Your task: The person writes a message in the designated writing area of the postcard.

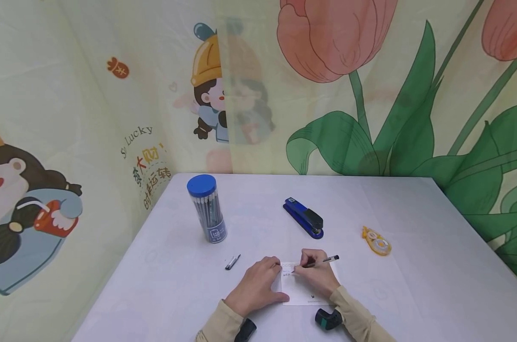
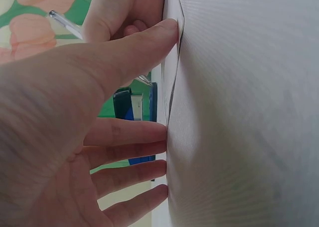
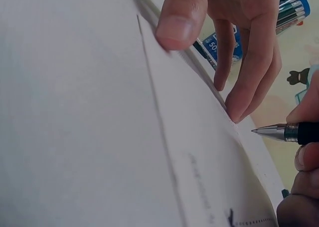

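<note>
A white sheet of paper (image 1: 301, 292) with a few lines of small dark writing near its top lies at the front of the table. My right hand (image 1: 320, 276) pinches a gel pen (image 1: 330, 260), its dark grip between thumb and fingers. In the right wrist view the metal tip of the pen (image 3: 271, 132) points toward the sheet. My left hand (image 1: 257, 286) rests at the sheet's left side. Its thumb presses the near left edge of the paper (image 2: 174, 52), and the other fingers are spread, fingertips down at the surface.
A blue-lidded tub of pencils (image 1: 207, 209) stands at the back left, with a small pen cap (image 1: 233, 262) nearer the left hand. Beyond the sheet lies a blue stapler (image 1: 303, 217); to the right is a yellow correction tape (image 1: 377, 241). A printed curtain hangs behind the table (image 1: 412, 294).
</note>
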The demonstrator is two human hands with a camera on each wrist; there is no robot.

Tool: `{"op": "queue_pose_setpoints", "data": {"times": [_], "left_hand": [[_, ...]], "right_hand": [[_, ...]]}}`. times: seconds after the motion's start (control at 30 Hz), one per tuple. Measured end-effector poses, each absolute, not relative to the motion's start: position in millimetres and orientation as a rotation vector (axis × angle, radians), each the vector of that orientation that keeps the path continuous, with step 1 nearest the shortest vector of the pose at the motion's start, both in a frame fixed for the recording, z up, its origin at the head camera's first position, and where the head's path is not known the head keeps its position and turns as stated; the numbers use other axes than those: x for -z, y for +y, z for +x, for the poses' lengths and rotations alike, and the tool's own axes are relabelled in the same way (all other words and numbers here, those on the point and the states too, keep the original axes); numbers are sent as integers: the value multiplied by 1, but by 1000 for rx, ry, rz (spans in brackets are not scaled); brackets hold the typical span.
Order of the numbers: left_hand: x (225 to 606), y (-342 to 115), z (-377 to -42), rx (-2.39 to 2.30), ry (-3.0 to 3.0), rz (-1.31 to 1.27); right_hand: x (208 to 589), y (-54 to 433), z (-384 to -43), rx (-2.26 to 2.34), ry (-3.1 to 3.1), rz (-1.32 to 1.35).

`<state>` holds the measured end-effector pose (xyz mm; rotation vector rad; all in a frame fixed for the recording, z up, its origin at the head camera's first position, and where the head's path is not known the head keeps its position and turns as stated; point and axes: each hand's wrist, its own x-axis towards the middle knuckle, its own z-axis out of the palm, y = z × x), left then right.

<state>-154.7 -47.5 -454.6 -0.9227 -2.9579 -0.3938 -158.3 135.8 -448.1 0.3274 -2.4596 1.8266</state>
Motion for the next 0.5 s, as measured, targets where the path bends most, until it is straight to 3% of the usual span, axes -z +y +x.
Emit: {"op": "queue_pose_setpoints", "data": {"times": [0.5], "left_hand": [[454, -48, -155, 410, -2959, -929]], "right_hand": [[456, 138, -160, -1807, -2478, 362]]}}
